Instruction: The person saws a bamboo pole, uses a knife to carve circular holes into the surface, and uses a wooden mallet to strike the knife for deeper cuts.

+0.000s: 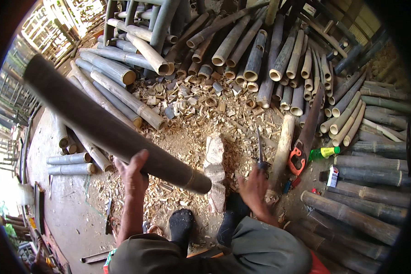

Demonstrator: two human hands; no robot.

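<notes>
Dark bamboo tube [114, 134], held aslant in the left hand [133, 176], from the upper left to the centre. The thumb lies along its near side; the fingers are wrapped beneath it, their tips hidden by the tube. The upper end is blurred, so that whether it is open cannot be made out. The lower end overlaps the wooden block [215, 157] and covers part of its edge; contact between the two cannot be confirmed. The right hand [255, 191], also blurred, lies just below the handle of the knife [259, 144]; whether its fingers grasp the handle or are merely beside it cannot be told. The knife's blade points away over wood chips [187, 102]. Right of it lie a pale pole [282, 148] and a saw [311, 123]. The right foot [233, 219] is partly hidden by the knee [265, 244]; the left foot [181, 226] shows more fully. Stacked bamboo [351, 212] at right is cut off by the dark lens rim.
</notes>
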